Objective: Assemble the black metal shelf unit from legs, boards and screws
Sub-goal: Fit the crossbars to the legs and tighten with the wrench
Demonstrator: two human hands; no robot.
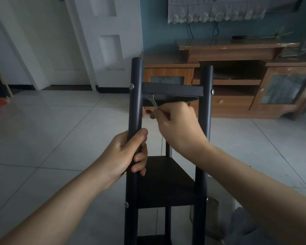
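On the floor (pixel 60 138) the shelf (pixel 166 183) stands with boards and legs joined. Left hand (pixel 125 152) grips a leg (pixel 136 103); right hand (pixel 177 124) pinches a wrench (pixel 154 102) under the top board (pixel 171 89), so tightening is left.

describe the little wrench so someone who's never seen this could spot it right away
Find the black shelf unit in the middle, then its top board. Just under that board's left end, beside the left leg, the small silver wrench slants down into the right hand. It is the only thin bright metal strip there.
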